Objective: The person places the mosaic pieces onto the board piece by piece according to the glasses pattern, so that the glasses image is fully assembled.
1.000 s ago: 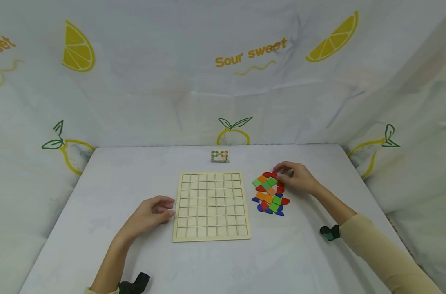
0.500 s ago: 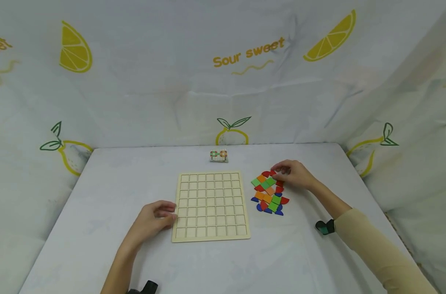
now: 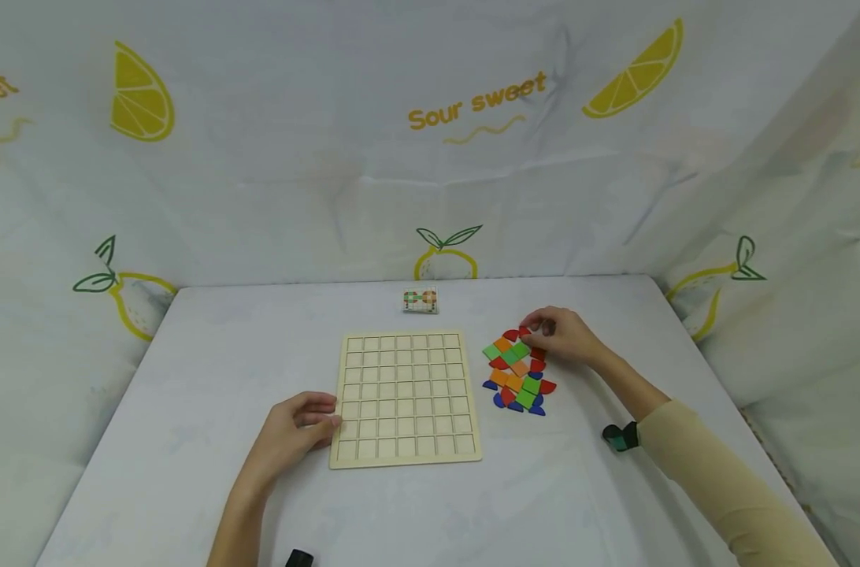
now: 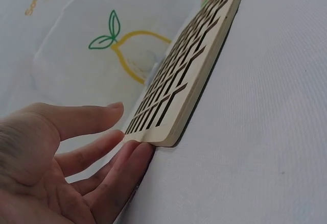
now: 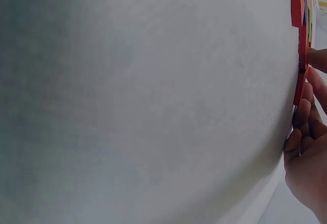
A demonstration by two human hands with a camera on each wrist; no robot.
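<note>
A pale wooden board [image 3: 406,463] with a grid of square recesses lies flat on the white table. Its left edge is touched by my left hand [image 3: 288,437], whose relaxed fingertips meet the board's rim [image 4: 171,137] in the left wrist view. Right of the board lies a loose cluster of flat tiles in red, orange, green and blue, among them a green square [image 3: 525,399]. Over the cluster's far right side, my right hand [image 3: 563,337] pinches a red tile [image 3: 524,331] between thumb and fingers. That hand [image 5: 311,163] partly hides the red tiles in the right wrist view.
Behind the board sits a small card [image 3: 420,300] with a coloured pattern. White cloth printed with lemons [image 3: 446,264] rises at the table's back and sides. A dark wrist device [image 3: 620,437] is by the right sleeve.
My left hand has moved slightly right and down until its fingers touch the board's left edge. The right hand stays at the red tile. The whole view has shifted slightly.
</note>
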